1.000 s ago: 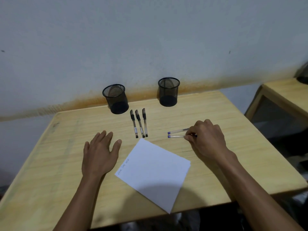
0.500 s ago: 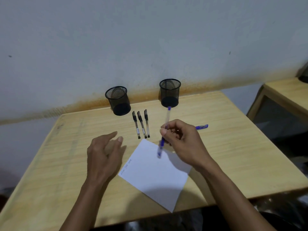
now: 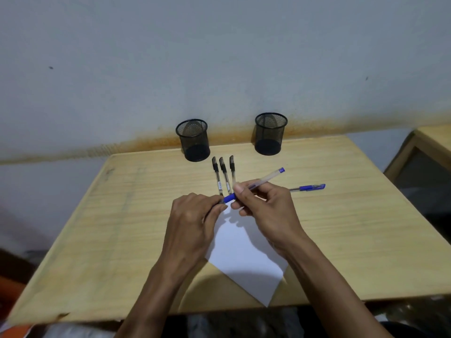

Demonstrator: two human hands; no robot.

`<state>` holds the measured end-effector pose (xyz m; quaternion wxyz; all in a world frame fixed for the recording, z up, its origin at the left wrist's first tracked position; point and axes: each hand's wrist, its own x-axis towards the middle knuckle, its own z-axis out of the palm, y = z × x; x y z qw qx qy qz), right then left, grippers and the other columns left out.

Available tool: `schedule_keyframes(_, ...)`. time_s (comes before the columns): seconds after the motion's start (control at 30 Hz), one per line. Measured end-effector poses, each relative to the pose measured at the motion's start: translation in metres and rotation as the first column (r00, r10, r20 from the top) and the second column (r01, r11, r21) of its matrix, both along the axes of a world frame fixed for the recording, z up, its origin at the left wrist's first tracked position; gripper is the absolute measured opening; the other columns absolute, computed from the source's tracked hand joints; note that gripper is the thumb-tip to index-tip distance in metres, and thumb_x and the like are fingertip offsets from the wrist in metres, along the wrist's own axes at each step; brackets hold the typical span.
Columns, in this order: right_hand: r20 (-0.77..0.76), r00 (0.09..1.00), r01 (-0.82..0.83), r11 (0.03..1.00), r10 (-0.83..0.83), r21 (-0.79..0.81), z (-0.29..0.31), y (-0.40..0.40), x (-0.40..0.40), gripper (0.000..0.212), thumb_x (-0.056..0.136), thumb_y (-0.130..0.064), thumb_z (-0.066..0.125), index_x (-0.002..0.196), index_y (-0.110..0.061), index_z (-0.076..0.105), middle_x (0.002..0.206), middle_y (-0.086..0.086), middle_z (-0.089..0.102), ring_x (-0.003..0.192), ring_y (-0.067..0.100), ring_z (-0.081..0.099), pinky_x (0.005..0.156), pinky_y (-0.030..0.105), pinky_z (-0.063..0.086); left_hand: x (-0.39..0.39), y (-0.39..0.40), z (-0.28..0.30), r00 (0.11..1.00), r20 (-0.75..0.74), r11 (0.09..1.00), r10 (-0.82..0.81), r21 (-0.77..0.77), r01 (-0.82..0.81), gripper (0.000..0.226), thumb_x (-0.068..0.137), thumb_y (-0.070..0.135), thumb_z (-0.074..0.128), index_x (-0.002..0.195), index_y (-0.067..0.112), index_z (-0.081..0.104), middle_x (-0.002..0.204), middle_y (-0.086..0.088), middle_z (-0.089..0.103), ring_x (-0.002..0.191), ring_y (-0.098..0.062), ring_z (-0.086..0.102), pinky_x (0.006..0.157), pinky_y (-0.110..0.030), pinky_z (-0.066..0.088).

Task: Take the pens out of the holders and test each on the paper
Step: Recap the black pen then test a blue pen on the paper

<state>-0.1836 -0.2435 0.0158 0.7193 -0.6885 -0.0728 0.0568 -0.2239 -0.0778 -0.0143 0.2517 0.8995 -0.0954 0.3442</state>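
My right hand (image 3: 263,208) holds a blue pen (image 3: 266,178) by its clear barrel above the white paper (image 3: 246,259). My left hand (image 3: 192,218) pinches that pen's blue cap end. A second blue pen (image 3: 308,188) lies on the table to the right. Three black pens (image 3: 223,175) lie side by side behind my hands, their lower ends hidden. Two black mesh holders stand at the back, the left holder (image 3: 194,140) and the right holder (image 3: 270,133); no pens stick out of them.
The wooden table (image 3: 353,228) ends at a grey wall with an orange stain along its base. Another wooden table (image 3: 434,142) stands at the far right with a gap between.
My right hand picked a blue pen off the table and raised it over the paper. My left hand lifted from the table and took hold of the cap end.
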Motion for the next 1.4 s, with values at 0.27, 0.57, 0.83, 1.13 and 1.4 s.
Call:
schedule_keyframes(0.27,0.066,0.997,-0.039,0.998,0.035,0.051,0.007,-0.011,0.015,0.013,0.09,-0.021,0.072,0.083,-0.011,0.076,0.063,0.0,0.07,0.059,0.01,0.062,0.063,0.025,0.053,-0.012,0.019,0.01,0.998,-0.059,0.992,-0.004,-0.125,-0.003,0.025,0.09,0.027,0.057,0.087,0.013,0.077,0.072,0.008,0.068,0.066,-0.01,0.056,0.069,-0.026,0.044)
schedule_keyframes(0.57,-0.004,1.0,0.029,0.989,-0.029,0.145,0.006,-0.032,0.028,0.009,0.089,-0.003,0.071,0.086,-0.007,0.064,0.073,0.009,0.076,0.071,0.02,0.076,0.062,0.025,0.059,-0.022,0.073,-0.002,0.889,-0.393,0.906,0.235,-0.243,-0.347,0.008,0.093,0.022,0.068,0.099,0.027,0.068,0.076,0.01,0.069,0.069,-0.005,0.06,0.063,-0.017,0.045)
schedule_keyframes(0.83,-0.01,1.0,0.004,0.999,-0.004,-0.035,-0.021,-0.018,-0.001,0.018,0.078,0.001,0.082,0.078,-0.004,0.065,0.077,0.02,0.074,0.078,0.035,0.075,0.064,0.031,0.06,0.013,0.095,-0.04,0.86,-0.349,0.928,0.371,0.153,-0.338,0.009,0.092,0.022,0.068,0.085,0.02,0.074,0.11,-0.001,0.072,0.101,-0.031,0.065,0.083,-0.041,0.045)
schedule_keyframes(1.13,0.008,0.997,-0.078,0.992,0.079,-0.1,-0.025,-0.012,0.0,0.01,0.079,0.001,0.081,0.085,-0.003,0.073,0.08,0.005,0.078,0.073,0.013,0.076,0.065,0.022,0.058,0.006,0.088,-0.045,0.906,-0.271,0.94,0.326,-0.007,-0.341,0.037,0.096,0.035,0.054,0.119,0.011,0.069,0.123,-0.005,0.069,0.116,-0.027,0.061,0.095,-0.047,0.049)
schedule_keyframes(1.4,0.088,0.97,-0.193,0.935,0.229,-0.299,-0.027,0.015,0.017,0.013,0.075,0.002,0.08,0.079,-0.008,0.073,0.077,0.01,0.076,0.074,0.027,0.072,0.069,0.035,0.059,-0.018,0.054,-0.054,0.942,-0.336,0.999,-0.014,-0.045,-0.001,0.038,0.083,0.045,0.07,0.113,0.023,0.074,0.126,0.004,0.067,0.12,-0.011,0.059,0.099,-0.037,0.048)
